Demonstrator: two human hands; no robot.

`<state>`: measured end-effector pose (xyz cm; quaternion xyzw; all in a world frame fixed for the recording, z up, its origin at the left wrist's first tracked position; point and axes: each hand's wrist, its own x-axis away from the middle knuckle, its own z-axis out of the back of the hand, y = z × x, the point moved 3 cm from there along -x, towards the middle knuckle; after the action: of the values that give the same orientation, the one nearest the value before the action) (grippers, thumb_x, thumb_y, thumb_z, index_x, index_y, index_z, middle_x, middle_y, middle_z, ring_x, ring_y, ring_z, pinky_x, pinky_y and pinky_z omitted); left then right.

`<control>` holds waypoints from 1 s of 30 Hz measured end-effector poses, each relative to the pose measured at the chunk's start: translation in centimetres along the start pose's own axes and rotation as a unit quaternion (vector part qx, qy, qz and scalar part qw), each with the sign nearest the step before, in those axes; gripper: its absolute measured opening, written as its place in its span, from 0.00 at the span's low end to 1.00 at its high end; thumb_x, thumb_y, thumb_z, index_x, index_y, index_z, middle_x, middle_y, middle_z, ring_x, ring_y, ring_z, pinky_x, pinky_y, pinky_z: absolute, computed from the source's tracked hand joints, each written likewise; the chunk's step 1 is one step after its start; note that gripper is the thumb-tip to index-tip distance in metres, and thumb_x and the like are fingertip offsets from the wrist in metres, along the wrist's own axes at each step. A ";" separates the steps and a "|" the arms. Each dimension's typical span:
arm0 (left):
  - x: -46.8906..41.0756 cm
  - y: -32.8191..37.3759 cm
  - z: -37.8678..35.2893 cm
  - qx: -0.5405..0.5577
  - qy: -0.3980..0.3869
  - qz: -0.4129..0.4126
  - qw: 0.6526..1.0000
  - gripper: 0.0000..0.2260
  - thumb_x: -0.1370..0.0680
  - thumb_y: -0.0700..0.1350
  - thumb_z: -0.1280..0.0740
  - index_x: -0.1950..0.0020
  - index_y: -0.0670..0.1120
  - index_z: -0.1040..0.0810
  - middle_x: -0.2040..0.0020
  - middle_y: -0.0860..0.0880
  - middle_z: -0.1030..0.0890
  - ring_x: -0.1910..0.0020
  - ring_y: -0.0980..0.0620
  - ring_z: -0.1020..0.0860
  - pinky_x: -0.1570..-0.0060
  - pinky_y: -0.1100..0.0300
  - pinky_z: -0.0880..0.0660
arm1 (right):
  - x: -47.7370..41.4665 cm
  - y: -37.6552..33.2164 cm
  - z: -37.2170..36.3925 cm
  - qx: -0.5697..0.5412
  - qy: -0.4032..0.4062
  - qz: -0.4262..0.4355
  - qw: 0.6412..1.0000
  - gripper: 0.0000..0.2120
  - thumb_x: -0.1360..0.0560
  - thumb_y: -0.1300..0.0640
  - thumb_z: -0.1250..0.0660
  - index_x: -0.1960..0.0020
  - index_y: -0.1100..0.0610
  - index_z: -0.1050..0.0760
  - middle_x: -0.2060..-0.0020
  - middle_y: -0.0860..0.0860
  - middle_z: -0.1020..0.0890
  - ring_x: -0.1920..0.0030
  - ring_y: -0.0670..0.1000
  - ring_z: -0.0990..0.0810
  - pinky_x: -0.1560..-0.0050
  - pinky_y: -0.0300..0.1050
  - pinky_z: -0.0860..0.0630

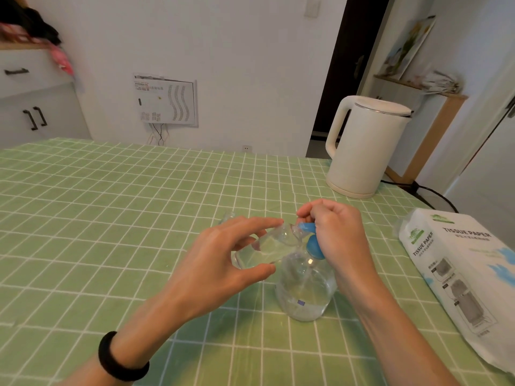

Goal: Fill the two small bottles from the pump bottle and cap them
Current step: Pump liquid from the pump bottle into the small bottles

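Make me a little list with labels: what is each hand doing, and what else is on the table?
left hand: holds the small bottle tilted, its mouth at the blue nozzle
right hand: curled over the blue top of the pump bottle
pump bottle: clear, upright on the green checked tablecloth
also on table: white kettle, tissue paper pack

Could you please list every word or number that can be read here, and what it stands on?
"TISSUE PAPER": top face of the tissue pack.
"TISSUE PAPER": again, on its end face.
Blurred: the smaller print on the pack.
Too small: the print on the wall panel.
Unreadable: the blue sticker on the pump bottle.
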<state>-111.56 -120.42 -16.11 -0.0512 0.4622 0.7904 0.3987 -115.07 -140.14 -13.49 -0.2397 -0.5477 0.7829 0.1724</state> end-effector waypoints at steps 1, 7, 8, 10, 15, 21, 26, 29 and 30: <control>0.0 0.0 -0.1 0.007 0.000 0.000 1.000 0.28 0.28 0.59 0.25 0.28 0.66 0.25 0.39 0.62 0.16 0.44 0.58 0.15 0.39 0.54 0.19 | 0.0 -0.1 0.0 -0.015 0.001 0.006 1.000 0.18 0.20 0.63 0.38 0.65 0.55 0.17 0.70 0.44 0.17 0.68 0.38 0.21 0.60 0.37 0.26; 0.0 0.0 -0.1 0.018 0.011 -0.002 1.000 0.28 0.29 0.59 0.26 0.29 0.68 0.25 0.40 0.63 0.17 0.45 0.58 0.15 0.40 0.57 0.19 | 1.3 -0.5 -0.3 -0.032 -0.021 0.019 0.999 0.19 0.26 0.45 0.40 0.64 0.58 0.19 0.64 0.59 0.19 0.67 0.44 0.24 0.61 0.44 0.26; 0.0 0.0 -0.1 0.020 0.010 -0.003 1.000 0.27 0.29 0.59 0.26 0.29 0.68 0.25 0.40 0.63 0.17 0.45 0.58 0.15 0.40 0.57 0.19 | 1.6 -0.4 -0.4 -0.025 -0.024 0.022 0.999 0.22 0.26 0.43 0.41 0.64 0.59 0.20 0.63 0.61 0.19 0.66 0.45 0.25 0.60 0.46 0.27; 0.0 0.0 -0.1 0.022 0.008 -0.005 1.000 0.28 0.29 0.58 0.25 0.29 0.68 0.25 0.40 0.62 0.17 0.46 0.57 0.15 0.40 0.57 0.18 | 2.0 -0.2 -0.6 -0.017 -0.029 0.032 0.999 0.28 0.24 0.41 0.44 0.63 0.65 0.25 0.64 0.65 0.21 0.67 0.49 0.28 0.62 0.48 0.29; 0.0 0.1 -0.3 0.021 0.016 -0.011 1.000 0.28 0.30 0.59 0.26 0.29 0.69 0.25 0.40 0.67 0.19 0.46 0.60 0.15 0.41 0.65 0.21 | 3.3 0.8 -0.4 -0.032 0.013 0.057 0.998 0.28 0.22 0.38 0.47 0.66 0.61 0.42 0.73 0.53 0.37 0.71 0.49 0.40 0.69 0.46 0.38; 0.0 0.0 -0.2 0.020 0.017 -0.017 1.000 0.27 0.29 0.57 0.25 0.29 0.66 0.24 0.41 0.64 0.18 0.47 0.59 0.14 0.43 0.67 0.21 | 3.6 1.5 -0.5 -0.062 0.023 0.038 0.997 0.28 0.23 0.34 0.46 0.73 0.53 0.37 0.75 0.52 0.34 0.72 0.50 0.37 0.69 0.45 0.34; 0.0 -0.1 -0.2 0.016 0.017 -0.017 1.000 0.27 0.28 0.55 0.24 0.29 0.64 0.22 0.41 0.63 0.17 0.47 0.58 0.14 0.43 0.62 0.20 | 3.5 1.7 -0.4 -0.046 -0.002 0.033 0.998 0.29 0.25 0.31 0.48 0.76 0.49 0.35 0.74 0.54 0.33 0.72 0.50 0.36 0.69 0.44 0.34; 0.1 0.0 -0.2 0.012 0.014 -0.018 1.000 0.27 0.28 0.57 0.25 0.29 0.65 0.23 0.40 0.64 0.17 0.46 0.60 0.15 0.42 0.64 0.20 | 3.4 1.7 -0.4 -0.051 0.005 0.047 0.998 0.29 0.25 0.32 0.47 0.74 0.52 0.40 0.75 0.53 0.34 0.73 0.50 0.37 0.70 0.46 0.35; 0.1 0.0 -0.2 0.010 0.014 -0.018 1.000 0.28 0.28 0.57 0.24 0.29 0.65 0.23 0.40 0.64 0.18 0.46 0.60 0.15 0.42 0.65 0.21 | 3.3 1.7 -0.4 -0.054 0.007 0.052 0.997 0.29 0.25 0.33 0.47 0.73 0.54 0.41 0.75 0.54 0.35 0.73 0.51 0.38 0.70 0.49 0.36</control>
<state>-111.66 -120.54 -16.30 -0.0666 0.4748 0.7774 0.4072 -117.59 -138.65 -15.87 -0.2828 -0.5747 0.7582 0.1218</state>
